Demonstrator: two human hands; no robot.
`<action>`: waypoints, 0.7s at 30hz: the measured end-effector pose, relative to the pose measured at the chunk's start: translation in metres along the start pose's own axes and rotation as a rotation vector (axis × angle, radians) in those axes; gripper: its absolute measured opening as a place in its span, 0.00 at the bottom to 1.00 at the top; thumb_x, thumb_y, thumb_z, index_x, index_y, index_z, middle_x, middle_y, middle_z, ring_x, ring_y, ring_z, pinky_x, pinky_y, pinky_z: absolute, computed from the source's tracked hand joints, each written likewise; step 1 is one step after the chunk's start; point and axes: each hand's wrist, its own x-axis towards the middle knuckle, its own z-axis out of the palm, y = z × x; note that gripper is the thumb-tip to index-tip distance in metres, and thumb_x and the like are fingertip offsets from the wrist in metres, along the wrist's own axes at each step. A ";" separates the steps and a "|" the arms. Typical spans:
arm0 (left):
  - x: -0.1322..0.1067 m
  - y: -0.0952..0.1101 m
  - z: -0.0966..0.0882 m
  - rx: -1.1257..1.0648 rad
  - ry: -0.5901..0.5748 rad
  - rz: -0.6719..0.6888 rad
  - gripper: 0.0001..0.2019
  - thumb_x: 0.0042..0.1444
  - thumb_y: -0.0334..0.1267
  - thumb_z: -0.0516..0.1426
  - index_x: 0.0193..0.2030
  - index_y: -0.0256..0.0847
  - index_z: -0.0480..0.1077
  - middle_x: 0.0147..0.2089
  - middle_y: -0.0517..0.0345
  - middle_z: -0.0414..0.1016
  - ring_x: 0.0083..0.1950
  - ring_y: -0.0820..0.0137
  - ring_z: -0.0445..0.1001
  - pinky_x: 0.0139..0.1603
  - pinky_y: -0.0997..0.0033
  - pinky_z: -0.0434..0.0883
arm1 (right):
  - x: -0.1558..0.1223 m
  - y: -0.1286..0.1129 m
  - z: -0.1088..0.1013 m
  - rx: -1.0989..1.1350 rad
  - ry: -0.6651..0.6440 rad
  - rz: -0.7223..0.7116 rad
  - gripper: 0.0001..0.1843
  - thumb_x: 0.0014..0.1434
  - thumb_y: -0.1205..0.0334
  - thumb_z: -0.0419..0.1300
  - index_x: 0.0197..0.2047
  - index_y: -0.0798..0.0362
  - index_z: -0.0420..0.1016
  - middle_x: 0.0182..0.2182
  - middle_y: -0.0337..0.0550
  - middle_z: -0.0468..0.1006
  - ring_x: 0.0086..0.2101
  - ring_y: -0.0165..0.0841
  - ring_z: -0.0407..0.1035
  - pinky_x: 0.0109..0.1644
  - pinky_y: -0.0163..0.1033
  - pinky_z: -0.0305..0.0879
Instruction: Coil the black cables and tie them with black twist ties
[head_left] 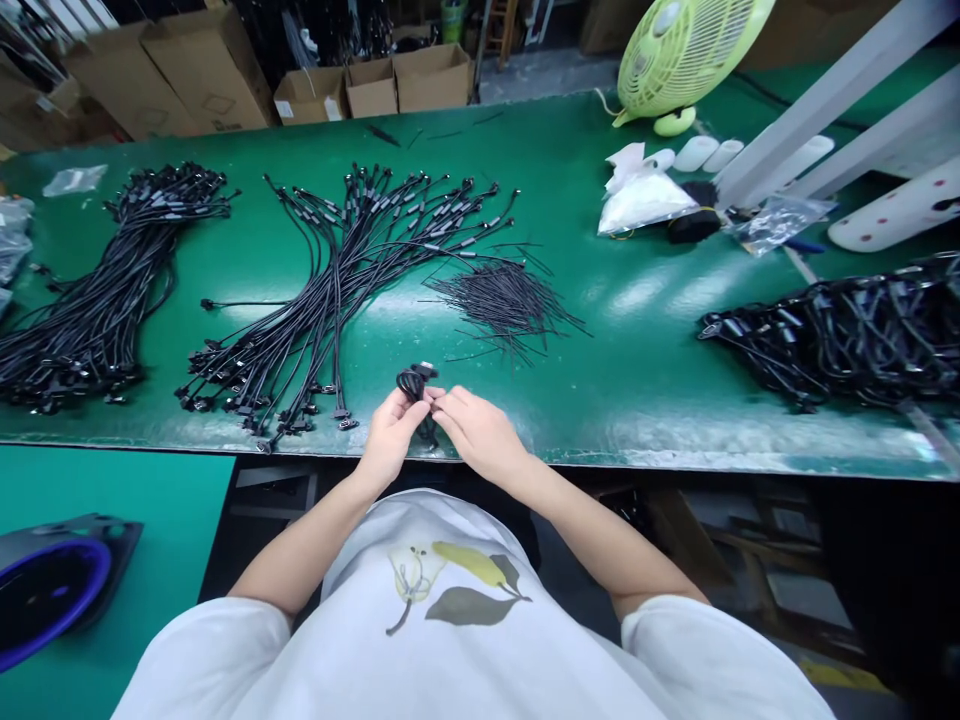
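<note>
Over the front edge of the bench, my left hand (pixel 393 432) is closed round a small coiled black cable (pixel 412 383). Loops and a plug stick out above its fingers, and part of the bundle hangs below. My right hand (pixel 481 430) meets it from the right, with fingertips pinched together at the coil's middle; what lies between them is hidden. Just beyond is a heap of thin black ties (pixel 504 300), cut short and straight. Left of that, a loose pile of black cables (pixel 322 285) with plugs at both ends spreads across the bench.
A denser cable bundle (pixel 127 270) lies at the far left of the green bench (pixel 622 390), and heaped coiled cables (pixel 847 340) at the right. Behind stand a green fan (pixel 686 55), a white plastic bag (pixel 645 200) and slanting white posts (pixel 832 100). Cardboard boxes (pixel 431 80) line the far side.
</note>
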 end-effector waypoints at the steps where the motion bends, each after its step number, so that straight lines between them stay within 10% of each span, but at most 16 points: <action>1: 0.003 -0.002 0.003 -0.025 0.054 0.013 0.13 0.53 0.44 0.63 0.39 0.37 0.73 0.40 0.51 0.80 0.46 0.65 0.77 0.55 0.63 0.68 | -0.003 -0.001 0.001 -0.088 0.044 -0.026 0.15 0.68 0.55 0.47 0.46 0.54 0.71 0.43 0.50 0.72 0.42 0.38 0.67 0.48 0.43 0.63; 7: 0.020 -0.007 0.021 -0.060 0.163 0.031 0.13 0.51 0.42 0.64 0.39 0.38 0.72 0.32 0.58 0.78 0.37 0.71 0.78 0.46 0.69 0.71 | -0.006 0.012 0.009 0.211 0.203 0.070 0.13 0.63 0.54 0.56 0.47 0.52 0.65 0.44 0.48 0.71 0.42 0.36 0.69 0.46 0.43 0.68; 13: 0.019 -0.013 0.034 0.129 -0.098 -0.136 0.21 0.51 0.48 0.63 0.49 0.38 0.73 0.55 0.46 0.76 0.58 0.58 0.72 0.60 0.59 0.67 | -0.016 0.037 -0.007 0.393 -0.001 0.107 0.13 0.67 0.58 0.50 0.53 0.50 0.64 0.37 0.38 0.76 0.34 0.28 0.72 0.39 0.33 0.67; 16: 0.020 -0.017 0.015 0.406 -0.212 -0.100 0.25 0.56 0.51 0.58 0.58 0.42 0.68 0.63 0.48 0.69 0.64 0.59 0.67 0.67 0.57 0.59 | -0.030 0.071 -0.055 -0.079 0.040 0.288 0.10 0.67 0.56 0.52 0.44 0.49 0.72 0.35 0.36 0.77 0.35 0.29 0.72 0.40 0.31 0.64; 21: 0.025 -0.012 -0.048 0.872 -0.029 0.006 0.24 0.56 0.56 0.53 0.54 0.45 0.70 0.58 0.51 0.73 0.62 0.55 0.68 0.67 0.48 0.58 | -0.084 0.140 -0.198 -0.603 0.458 0.809 0.17 0.69 0.60 0.47 0.55 0.57 0.68 0.48 0.57 0.73 0.46 0.40 0.69 0.47 0.40 0.61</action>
